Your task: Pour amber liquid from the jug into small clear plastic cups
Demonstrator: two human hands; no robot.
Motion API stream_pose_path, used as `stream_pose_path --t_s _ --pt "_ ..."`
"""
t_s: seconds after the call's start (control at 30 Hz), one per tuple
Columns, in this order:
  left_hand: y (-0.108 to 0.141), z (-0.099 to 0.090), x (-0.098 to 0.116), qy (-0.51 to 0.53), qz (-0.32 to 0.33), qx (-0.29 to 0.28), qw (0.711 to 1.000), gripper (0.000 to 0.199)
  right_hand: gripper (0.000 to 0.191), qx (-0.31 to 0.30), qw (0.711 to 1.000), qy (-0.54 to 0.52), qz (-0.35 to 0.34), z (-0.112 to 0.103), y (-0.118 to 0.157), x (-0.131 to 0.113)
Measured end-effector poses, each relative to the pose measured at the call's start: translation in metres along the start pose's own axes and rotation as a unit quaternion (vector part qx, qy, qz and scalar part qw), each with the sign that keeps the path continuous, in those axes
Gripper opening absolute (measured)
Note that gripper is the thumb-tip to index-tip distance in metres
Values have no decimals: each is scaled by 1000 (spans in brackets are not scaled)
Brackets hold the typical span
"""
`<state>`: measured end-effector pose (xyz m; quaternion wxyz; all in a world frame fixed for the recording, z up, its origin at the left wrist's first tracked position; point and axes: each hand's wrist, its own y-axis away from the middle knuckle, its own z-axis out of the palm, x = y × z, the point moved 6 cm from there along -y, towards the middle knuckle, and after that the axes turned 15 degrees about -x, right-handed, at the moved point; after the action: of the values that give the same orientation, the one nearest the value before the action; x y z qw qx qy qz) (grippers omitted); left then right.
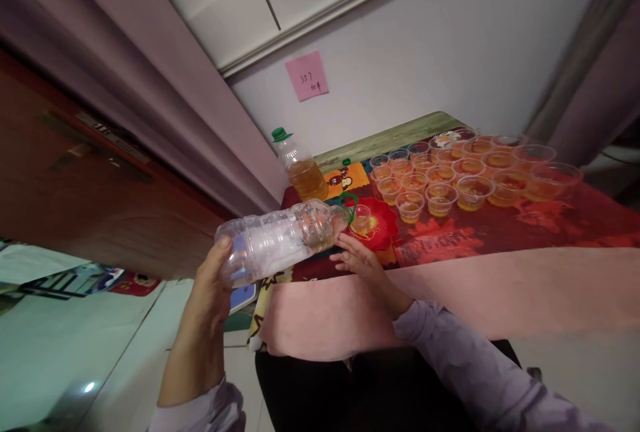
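Note:
My left hand (213, 279) is closed around the base of a large clear plastic bottle (270, 239). The bottle lies almost level, tilted with its neck and green ring handle (349, 205) to the right, and I see little liquid in it. Its mouth is over a clear plastic cup (363, 220) that stands on a red scalloped plate (387, 229). Just under the bottle's neck is my right hand (363, 265), fingers stretched and apart; whether a fingertip touches the neck I cannot tell.
Several clear cups (441, 200) with amber liquid stand in rows on the right of the patterned table cover (450, 242). Behind my bottle stands a second bottle (306, 179), partly filled and green-capped. A green cap (346, 162) lies near the wall. A pink curtain (190, 85) hangs at left.

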<state>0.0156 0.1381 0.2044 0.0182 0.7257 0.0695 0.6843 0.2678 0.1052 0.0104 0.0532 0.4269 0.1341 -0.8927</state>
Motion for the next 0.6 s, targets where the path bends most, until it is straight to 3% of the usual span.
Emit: stream_pose_path --t_s 0.33,0.6 --pt "1 8 16 -35 4 15 999 70 85 -2 1000 -15 -3 -1 -4 10" --pt "-7 14 28 -65 13 -13 998 79 76 1 999 -34 4 4 -1 6"
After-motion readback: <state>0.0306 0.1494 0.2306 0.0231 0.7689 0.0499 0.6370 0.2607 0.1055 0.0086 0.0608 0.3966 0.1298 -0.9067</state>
